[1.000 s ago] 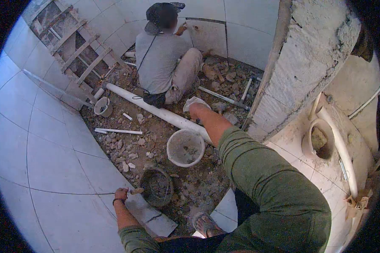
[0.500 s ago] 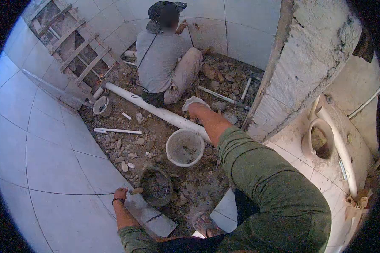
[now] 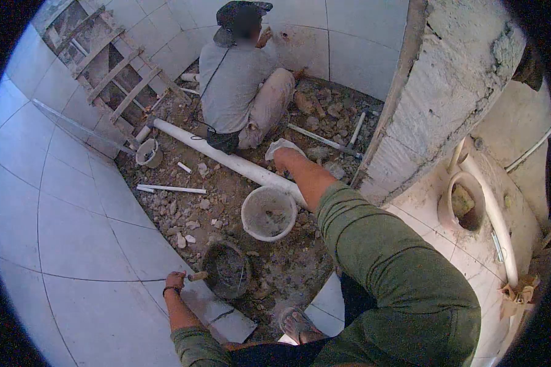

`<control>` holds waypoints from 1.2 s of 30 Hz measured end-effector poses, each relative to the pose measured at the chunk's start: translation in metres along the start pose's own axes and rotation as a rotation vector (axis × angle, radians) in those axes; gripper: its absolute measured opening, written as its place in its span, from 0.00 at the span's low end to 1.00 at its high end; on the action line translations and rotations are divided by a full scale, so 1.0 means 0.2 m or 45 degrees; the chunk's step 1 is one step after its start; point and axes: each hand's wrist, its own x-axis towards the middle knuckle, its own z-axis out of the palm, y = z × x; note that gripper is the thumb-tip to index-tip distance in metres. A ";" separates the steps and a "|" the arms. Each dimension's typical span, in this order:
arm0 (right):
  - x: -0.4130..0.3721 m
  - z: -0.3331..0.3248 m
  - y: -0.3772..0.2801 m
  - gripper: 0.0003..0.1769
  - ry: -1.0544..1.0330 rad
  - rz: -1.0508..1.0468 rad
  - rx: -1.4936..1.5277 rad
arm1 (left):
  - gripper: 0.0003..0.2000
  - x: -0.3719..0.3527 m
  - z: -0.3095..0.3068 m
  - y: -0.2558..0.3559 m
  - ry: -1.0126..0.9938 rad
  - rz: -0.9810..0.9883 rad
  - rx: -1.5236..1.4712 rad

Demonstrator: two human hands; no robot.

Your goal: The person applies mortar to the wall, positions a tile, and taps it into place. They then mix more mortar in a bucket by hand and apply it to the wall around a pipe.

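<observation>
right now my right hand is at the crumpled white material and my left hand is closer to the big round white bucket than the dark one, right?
The bucket is wrong: the head view shows your left hand closer to the round dark bucket than to the big round white bucket. Your right hand is at the crumpled white material, as you say.

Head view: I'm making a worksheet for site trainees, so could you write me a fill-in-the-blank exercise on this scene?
Of the pale bucket and the dark bucket, the ____ one is nearer the left hand.
The sleeve on the right arm is ____ in colour.
In the picture, the wooden ladder is to the ____ of the co-worker.

Missing words: dark; green; left.
</observation>
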 end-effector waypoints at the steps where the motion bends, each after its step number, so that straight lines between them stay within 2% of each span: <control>1: 0.04 0.03 0.02 0.23 0.014 -0.032 0.003 | 0.18 -0.02 -0.03 0.02 -0.018 0.108 0.074; 3: 0.15 0.09 0.06 0.22 0.043 -0.096 0.009 | 0.19 -0.07 -0.06 0.10 0.003 0.006 -0.057; 5: 0.09 0.06 0.05 0.23 0.034 -0.059 0.061 | 0.19 -0.11 -0.07 0.21 0.080 -0.413 -0.466; 8: 0.05 0.08 0.04 0.23 0.156 -0.054 0.090 | 0.18 -0.12 -0.10 0.24 -0.013 -0.500 -0.455; 9: 0.03 0.08 0.04 0.22 0.220 -0.060 0.091 | 0.18 -0.11 -0.09 0.22 0.027 -0.420 -0.368; 11: 0.02 0.03 0.02 0.23 0.079 -0.051 0.039 | 0.18 -0.09 -0.07 0.19 0.107 -0.262 -0.193; 12: 0.01 0.01 0.01 0.24 0.009 -0.046 0.013 | 0.18 -0.07 -0.04 0.12 0.160 -0.006 0.068; 14: 0.06 0.07 0.04 0.25 0.123 -0.017 0.153 | 0.19 -0.02 0.02 -0.02 0.259 0.508 0.588; 16: 0.10 0.10 0.04 0.25 0.162 -0.009 0.207 | 0.19 -0.05 -0.01 0.04 0.147 0.152 0.124; 18: 0.12 0.10 0.04 0.25 0.126 -0.020 0.174 | 0.19 -0.05 -0.03 0.08 0.070 -0.049 -0.064; 21: 0.07 0.08 0.04 0.23 0.129 -0.001 0.232 | 0.16 0.02 0.03 -0.01 -0.012 -0.128 0.025; 25: -0.05 0.05 0.03 0.22 0.214 -0.004 0.298 | 0.14 -0.06 -0.04 0.10 -0.064 -0.219 -0.036; 29: 0.02 0.08 0.04 0.20 0.207 -0.044 0.232 | 0.15 -0.04 -0.05 0.16 -0.106 -0.566 -0.311; 32: -0.09 0.05 0.05 0.16 0.262 -0.077 0.262 | 0.18 -0.01 0.00 0.02 -0.046 0.139 0.415; 34: -0.09 0.06 0.06 0.16 0.285 -0.088 0.260 | 0.17 -0.02 -0.01 0.04 -0.085 -0.072 0.142; 36: 0.02 0.10 0.06 0.20 0.280 -0.087 0.226 | 0.18 -0.03 -0.02 0.06 -0.092 -0.138 0.069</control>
